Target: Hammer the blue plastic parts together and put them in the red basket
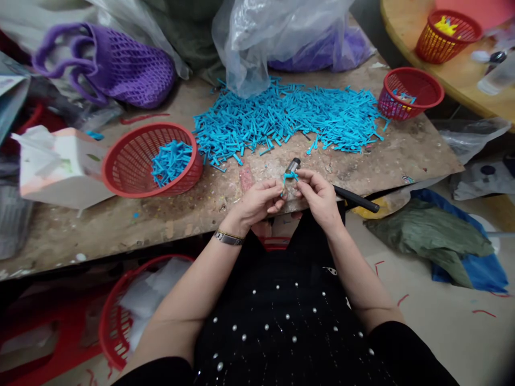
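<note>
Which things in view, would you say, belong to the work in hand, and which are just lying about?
Apparently in the work:
blue plastic piece, held between left hand and right hand
heap of blue plastic pieces
red basket holding similar pieces
possibly the black-handled tool

Apparently just lying about:
purple mesh bag
tissue box
green plastic bag

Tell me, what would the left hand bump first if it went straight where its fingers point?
Past the blue piece in its pinch, probably the right hand, though depth is hard to judge.

Bench and parts (heaped) show a workshop.
</note>
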